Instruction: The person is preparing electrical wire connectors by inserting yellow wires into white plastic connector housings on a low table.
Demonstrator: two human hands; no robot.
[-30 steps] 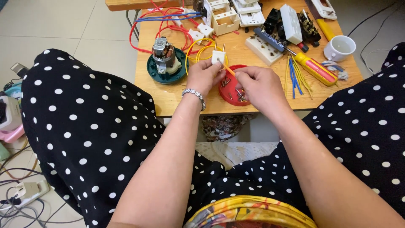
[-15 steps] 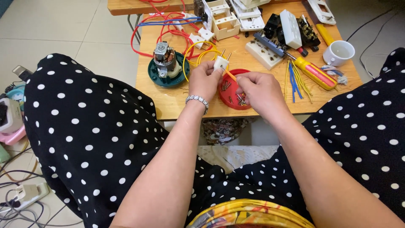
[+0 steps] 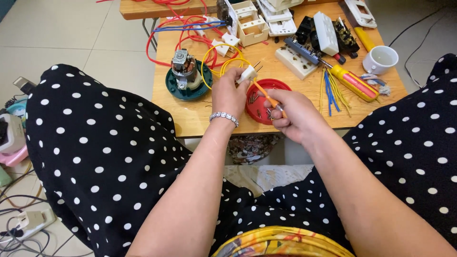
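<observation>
Bright even daylight, soft shadows, sharp focus, wide-angle edge distortion

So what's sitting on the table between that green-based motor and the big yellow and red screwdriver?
In the head view, between the motor and the big screwdriver lies a red dish of small screws, with the left hand holding a white plug above it.

Hidden and cropped parts, head view
Right hand [image 3: 295,114] covers the orange screwdriver's [image 3: 266,96] handle; red dish [image 3: 281,85] contents too small to identify.
</observation>
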